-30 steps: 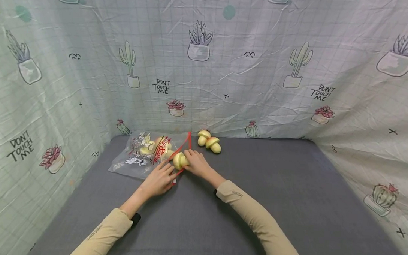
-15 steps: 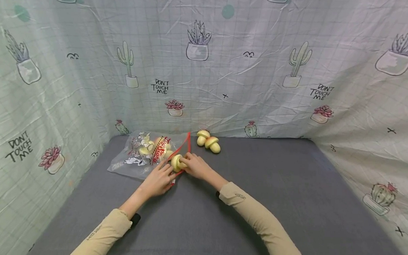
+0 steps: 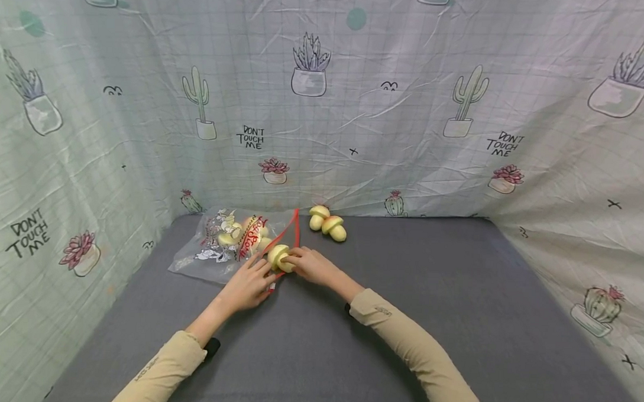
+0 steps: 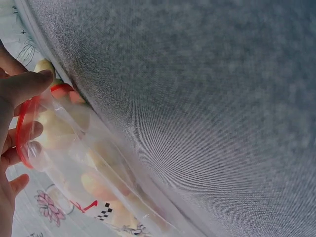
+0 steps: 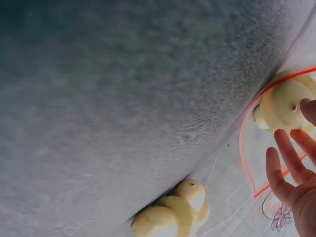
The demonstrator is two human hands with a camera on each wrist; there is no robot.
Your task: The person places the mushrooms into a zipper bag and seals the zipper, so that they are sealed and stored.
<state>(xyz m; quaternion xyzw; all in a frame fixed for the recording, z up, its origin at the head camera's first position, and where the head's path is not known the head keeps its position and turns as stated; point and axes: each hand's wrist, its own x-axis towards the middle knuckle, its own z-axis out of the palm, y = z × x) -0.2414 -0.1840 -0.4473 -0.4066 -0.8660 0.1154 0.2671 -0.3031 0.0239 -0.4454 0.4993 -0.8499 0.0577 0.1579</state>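
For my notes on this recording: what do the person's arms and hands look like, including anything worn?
The left hand and right hand are bare, with no gloves. The left sleeve and right sleeve are beige, ending short of the hands, each with small dark lettering, too small to read. A black item shows at each cuff.

Wrinkled pale cloth (image 3: 389,120) with potted-plant prints (image 3: 309,82) behind and beside a grey tabletop (image 3: 436,276).

A yellow mushroom (image 3: 275,257) lies tilted at the opening of a clear, red-edged bag (image 3: 192,263), apparently holding others (image 3: 227,239).
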